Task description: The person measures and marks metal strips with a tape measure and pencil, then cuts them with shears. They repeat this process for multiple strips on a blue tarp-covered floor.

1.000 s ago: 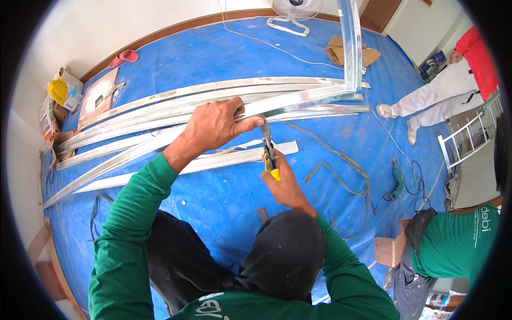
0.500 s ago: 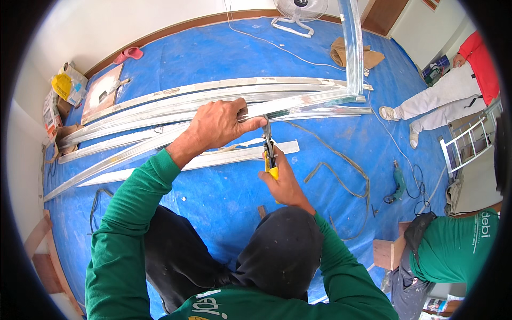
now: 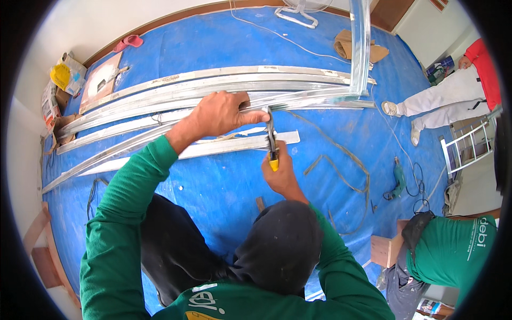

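My left hand (image 3: 221,113) is closed round a long silver metal channel (image 3: 128,140), its thumb pointing right along the near edge. The channel runs from the far left towards the right, where another metal length (image 3: 360,48) rises at an angle from its end. In my right hand (image 3: 280,173) is a pair of tin snips (image 3: 272,141) with a yellow handle end. The fingers wrap round the handles. The jaws point away from me and meet the channel's near edge beside my left thumb; the exact bite is hidden.
More metal channels (image 3: 176,80) lie on the blue floor sheet (image 3: 213,48). A green drill (image 3: 398,178) with a cord lies at right. A person in green (image 3: 453,248) is at lower right; another in red (image 3: 482,69) stands beyond, near a ladder (image 3: 469,146). A fan (image 3: 298,16) stands far off.
The snips have turned a little more upright, and their handles look closer together. My left hand stays on the channel. The whole view has shifted slightly.
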Tool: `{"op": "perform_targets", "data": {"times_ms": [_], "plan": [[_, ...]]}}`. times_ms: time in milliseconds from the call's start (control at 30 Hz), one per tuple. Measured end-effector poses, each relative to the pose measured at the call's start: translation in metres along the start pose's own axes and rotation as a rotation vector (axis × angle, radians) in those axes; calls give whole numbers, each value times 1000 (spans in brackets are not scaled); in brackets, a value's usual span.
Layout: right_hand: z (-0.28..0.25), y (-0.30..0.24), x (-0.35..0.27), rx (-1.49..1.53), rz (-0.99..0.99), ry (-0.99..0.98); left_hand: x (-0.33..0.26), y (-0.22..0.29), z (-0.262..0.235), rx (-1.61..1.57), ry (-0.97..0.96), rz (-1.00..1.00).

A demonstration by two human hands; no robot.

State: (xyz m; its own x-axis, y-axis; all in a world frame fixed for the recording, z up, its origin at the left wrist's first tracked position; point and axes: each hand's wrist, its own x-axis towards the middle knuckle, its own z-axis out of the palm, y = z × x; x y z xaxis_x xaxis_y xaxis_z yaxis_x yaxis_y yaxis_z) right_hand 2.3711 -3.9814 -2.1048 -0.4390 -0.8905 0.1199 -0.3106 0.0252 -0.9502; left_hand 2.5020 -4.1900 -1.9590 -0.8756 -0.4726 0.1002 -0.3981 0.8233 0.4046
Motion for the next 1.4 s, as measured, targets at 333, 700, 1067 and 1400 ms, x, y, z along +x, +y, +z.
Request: {"op": "perform_targets", "data": {"times_ms": [333, 700, 1067, 1400], "plan": [[-11, 9, -9, 22, 4, -43, 0, -3, 0, -69, -56, -31], [-34, 22, -20, 78, 23, -118, -7, 5, -9, -151, -61, -7], [-23, 2, -8, 95, -60, -126, -25, 29, -20, -186, -106, 7], [-24, -2, -12, 10, -156, -83, -32, 37, -20, -215, -132, 35]]}}
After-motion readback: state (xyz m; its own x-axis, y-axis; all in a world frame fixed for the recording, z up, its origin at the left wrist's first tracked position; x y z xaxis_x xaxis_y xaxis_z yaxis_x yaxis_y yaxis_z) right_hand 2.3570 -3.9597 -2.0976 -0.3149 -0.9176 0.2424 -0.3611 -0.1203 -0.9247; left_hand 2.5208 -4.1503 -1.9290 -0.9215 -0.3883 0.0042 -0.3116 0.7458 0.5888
